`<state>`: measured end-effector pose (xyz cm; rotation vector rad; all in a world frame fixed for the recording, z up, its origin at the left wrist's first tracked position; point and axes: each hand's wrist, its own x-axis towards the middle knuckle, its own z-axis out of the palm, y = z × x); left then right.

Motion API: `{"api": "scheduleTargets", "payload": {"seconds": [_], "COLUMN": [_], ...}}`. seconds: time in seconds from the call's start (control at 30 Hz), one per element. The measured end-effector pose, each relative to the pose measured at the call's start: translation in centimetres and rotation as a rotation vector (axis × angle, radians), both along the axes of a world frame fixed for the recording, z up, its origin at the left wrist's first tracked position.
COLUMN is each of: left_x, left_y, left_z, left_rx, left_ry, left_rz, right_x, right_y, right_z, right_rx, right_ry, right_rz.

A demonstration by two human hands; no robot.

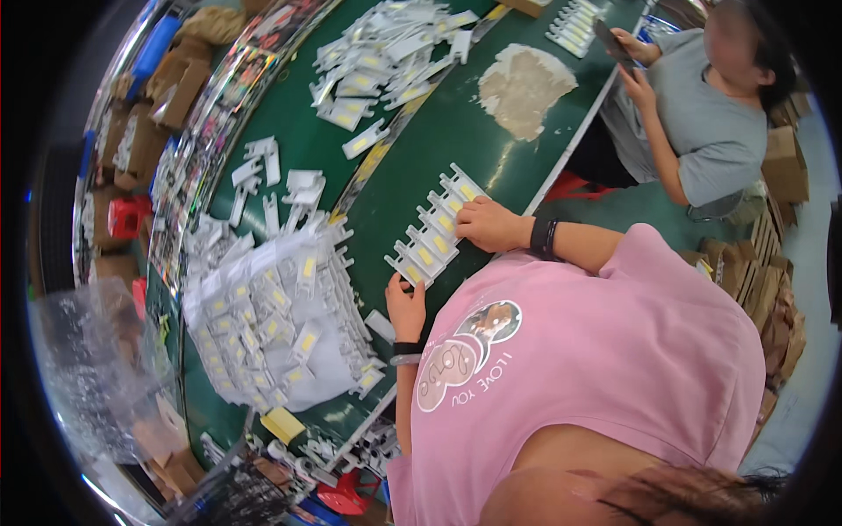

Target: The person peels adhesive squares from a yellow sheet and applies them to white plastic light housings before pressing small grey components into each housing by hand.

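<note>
A row of several flat white plastic pieces with yellow strips (425, 252) lies side by side on the green table in front of me. My left hand (405, 311) is at the row's near end, thumb and fingers on either side of the last piece. Over the right edge of the row, toward its far end, my right hand (491, 225) is bent with its fingertips on the pieces. To the left of my left hand is a large heap of like pieces on white sheeting (303, 381).
More loose pieces (377, 57) are heaped at the far side. A pale patch (526, 88) marks the green table (438, 123). At the right, another person (684, 114) holds a phone beside a finished-looking row (574, 26). Cardboard boxes (180, 92) line the left; a yellow block (282, 425) lies near the heap.
</note>
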<state>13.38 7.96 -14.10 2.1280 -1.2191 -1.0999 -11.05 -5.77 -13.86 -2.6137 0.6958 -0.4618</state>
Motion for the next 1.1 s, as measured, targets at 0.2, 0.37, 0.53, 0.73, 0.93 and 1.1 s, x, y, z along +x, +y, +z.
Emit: {"api": "scheduleTargets", "payload": {"seconds": [0.2, 0.37, 0.53, 0.73, 0.93, 1.1], "left_x": [-2.0, -3.0, -4.5, -1.1, 2.2, 3.0], "left_y": [-2.5, -3.9, -4.7, 1.2, 7.3, 8.4], "left_z": [-1.3, -2.5, -1.9, 1.8, -0.9, -1.6], "left_rx": [-0.018, -0.050, -0.057, -0.159, 0.252, 0.371], "left_ry": [0.120, 0.145, 0.348, -0.191, -0.927, -0.900], "left_rz": [-0.053, -0.137, -0.101, 0.077, 0.124, 0.192], "right_x": [-2.6, -4.3, -5.8, -6.3, -6.1, -3.8], "right_y": [-1.5, -2.3, -3.4, -3.9, -3.9, -3.6], "right_z": [-0.3, -0.1, -0.1, 0.0, 0.4, -0.2], "right_rx": [0.048, 0.055, 0.057, 0.065, 0.070, 0.057], "right_ry": [0.026, 0.061, 0.032, -0.045, 0.015, -0.062], "right_rz": [-0.100, -0.164, -0.259, -0.243, -0.287, -0.251]}}
